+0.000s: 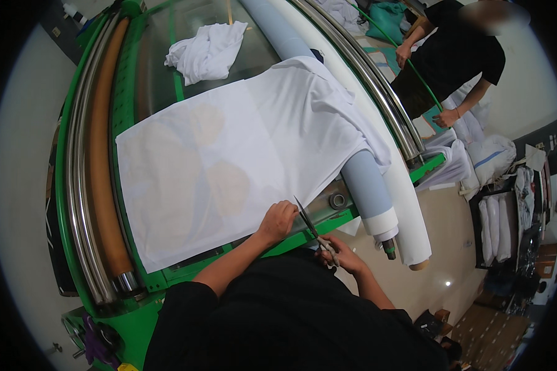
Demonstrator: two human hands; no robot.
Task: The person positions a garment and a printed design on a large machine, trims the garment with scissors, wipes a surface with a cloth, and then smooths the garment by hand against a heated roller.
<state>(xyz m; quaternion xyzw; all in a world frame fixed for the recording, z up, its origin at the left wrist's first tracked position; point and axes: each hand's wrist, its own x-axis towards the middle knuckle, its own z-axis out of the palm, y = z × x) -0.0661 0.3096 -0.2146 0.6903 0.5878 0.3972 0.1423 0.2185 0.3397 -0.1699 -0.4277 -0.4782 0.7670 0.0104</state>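
A wide sheet of thin white fabric (229, 161) lies spread over the machine bed, faint brownish and bluish shapes showing through it. Its right part is bunched in folds over a light blue roll (369, 185). My left hand (280, 221) is closed on the fabric's near edge, right of its middle. In my right hand (343, 255) is a pair of scissors (315, 232), blades pointing up and away, close beside the left fingers. The blades look slightly apart. A roll of tape (337, 201) rests on the bed just beyond the scissors.
The green-framed machine (229, 247) carries steel rollers and a brown roller (108, 148) on the left. A crumpled white cloth (210, 52) lies farther back. A white roll (408, 229) runs along the right. Beyond it, a person (455, 62) in black holds a thin green rod.
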